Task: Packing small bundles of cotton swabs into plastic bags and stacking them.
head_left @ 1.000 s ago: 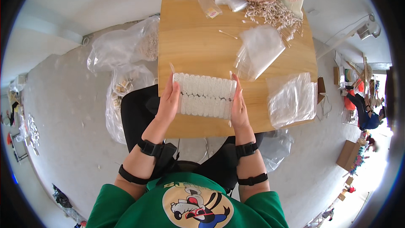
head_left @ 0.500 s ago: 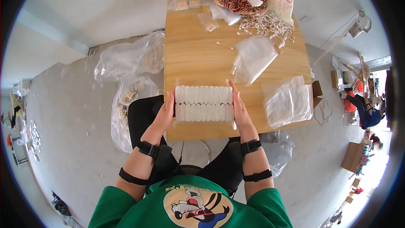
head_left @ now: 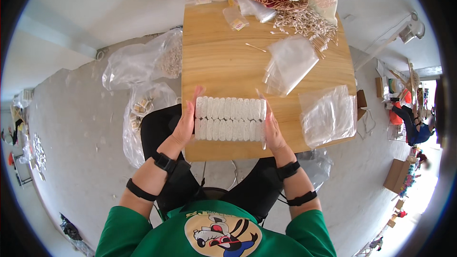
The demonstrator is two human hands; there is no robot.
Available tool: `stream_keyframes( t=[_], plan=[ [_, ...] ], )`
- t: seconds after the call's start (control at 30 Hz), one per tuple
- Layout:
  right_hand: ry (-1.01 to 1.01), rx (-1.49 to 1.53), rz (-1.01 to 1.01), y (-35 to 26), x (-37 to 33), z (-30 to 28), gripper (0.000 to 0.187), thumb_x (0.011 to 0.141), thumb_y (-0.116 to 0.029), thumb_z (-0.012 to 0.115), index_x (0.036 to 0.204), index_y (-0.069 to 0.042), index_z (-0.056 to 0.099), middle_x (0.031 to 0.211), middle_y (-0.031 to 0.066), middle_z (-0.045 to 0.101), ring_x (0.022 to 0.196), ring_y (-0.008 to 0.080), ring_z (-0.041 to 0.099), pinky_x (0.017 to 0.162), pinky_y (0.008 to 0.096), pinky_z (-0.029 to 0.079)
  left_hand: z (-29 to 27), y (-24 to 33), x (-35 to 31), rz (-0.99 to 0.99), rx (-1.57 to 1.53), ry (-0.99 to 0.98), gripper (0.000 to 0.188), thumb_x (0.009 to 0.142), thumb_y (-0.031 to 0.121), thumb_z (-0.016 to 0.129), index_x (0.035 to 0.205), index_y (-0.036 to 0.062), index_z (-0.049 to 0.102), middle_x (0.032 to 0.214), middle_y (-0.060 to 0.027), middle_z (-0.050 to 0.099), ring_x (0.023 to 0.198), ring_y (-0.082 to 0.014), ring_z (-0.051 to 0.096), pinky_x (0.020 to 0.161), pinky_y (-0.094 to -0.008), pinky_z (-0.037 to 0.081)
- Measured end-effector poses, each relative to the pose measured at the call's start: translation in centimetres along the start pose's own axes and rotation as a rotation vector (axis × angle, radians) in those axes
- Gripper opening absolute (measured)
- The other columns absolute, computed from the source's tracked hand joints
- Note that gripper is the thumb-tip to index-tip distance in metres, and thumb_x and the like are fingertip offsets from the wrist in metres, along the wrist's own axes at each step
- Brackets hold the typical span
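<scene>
White two-row block of slim, round-ended pieces (head_left: 231, 119) is held over the near edge of the pale wooden table (head_left: 223, 62), seen from the head view. Left hand (head_left: 183, 123) and right hand (head_left: 274, 131) clasp its ends, fingers nearly straight. Both rows look lined up; whether film wraps them, I can't tell. Loose white cotton swabs (head_left: 304, 21) lie heaped beyond flat clear plastic bags (head_left: 293, 64); nothing seems to crowd the block.
</scene>
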State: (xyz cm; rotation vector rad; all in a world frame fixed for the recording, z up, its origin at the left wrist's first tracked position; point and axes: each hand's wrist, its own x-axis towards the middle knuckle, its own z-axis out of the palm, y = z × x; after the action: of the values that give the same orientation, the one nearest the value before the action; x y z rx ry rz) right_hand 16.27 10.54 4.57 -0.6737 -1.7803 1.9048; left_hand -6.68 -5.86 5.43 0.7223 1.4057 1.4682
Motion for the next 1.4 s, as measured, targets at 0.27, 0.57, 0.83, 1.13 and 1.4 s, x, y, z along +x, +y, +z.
stream_keyframes(
  t=[0.27,0.57,0.83,1.13,1.4],
  plan=[
    [-0.009,-0.046,-0.01,-1.0,1.1,0.4,0.079,0.097,-0.051,0.03,0.146,0.007,0.008,0.155,0.0204,0.01,0.144,0.03,0.008,0.115,0.04,0.008,0.7,-0.7,1.6,0.181,0.063,-0.045,0.072,0.1,0.051,0.017,0.149,0.0008,0.003,0.157,-0.0137,0.005,0.144,-0.0284,0.008,0.115,-0.0399,0.005],
    [0.01,0.125,0.164,0.3,0.5,0.6,0.104,0.085,-0.058,0.054,0.147,0.003,-0.002,0.156,0.0173,0.002,0.14,0.0299,0.021,0.111,0.0443,0.023,0.7,-0.7,2.0,0.043,0.109,-0.038,0.086,0.093,0.064,0.017,0.148,0.0033,-0.008,0.156,-0.019,-0.002,0.144,-0.0284,0.005,0.114,-0.0426,0.009],
    [0.011,0.157,0.226,0.3,-0.3,0.0,0.111,0.076,-0.049,0.068,0.145,0.007,0.002,0.148,0.0228,0.021,0.13,0.0321,0.037,0.107,0.0428,0.03,1.9,-1.3,2.0,-0.024,-0.164,-0.01,0.098,0.091,0.06,0.041,0.146,-0.002,-0.012,0.153,-0.0264,-0.01,0.145,-0.0308,-0.001,0.113,-0.0411,0.007],
    [-0.088,0.007,0.24,-0.3,-0.1,-0.9,0.114,0.074,-0.051,0.073,0.144,0.01,0.006,0.126,0.027,0.049,0.119,0.0326,0.051,0.105,0.0387,0.034,2.7,-2.7,2.9,0.197,-0.271,-0.022,0.092,0.092,0.06,0.038,0.148,0.0007,-0.005,0.152,-0.0294,-0.002,0.144,-0.0344,0.005,0.114,-0.0432,0.02],
    [0.02,-0.062,0.105,0.5,1.2,-0.3,0.109,0.076,-0.06,0.067,0.145,0.004,0.013,0.145,0.0225,0.032,0.122,0.031,0.05,0.107,0.0399,0.036,3.3,-3.7,4.4,0.369,-0.406,-0.004,0.093,0.091,0.063,0.038,0.148,-0.0005,-0.001,0.151,-0.0308,0.0,0.143,-0.0356,0.008,0.114,-0.0441,0.019]
  ],
)
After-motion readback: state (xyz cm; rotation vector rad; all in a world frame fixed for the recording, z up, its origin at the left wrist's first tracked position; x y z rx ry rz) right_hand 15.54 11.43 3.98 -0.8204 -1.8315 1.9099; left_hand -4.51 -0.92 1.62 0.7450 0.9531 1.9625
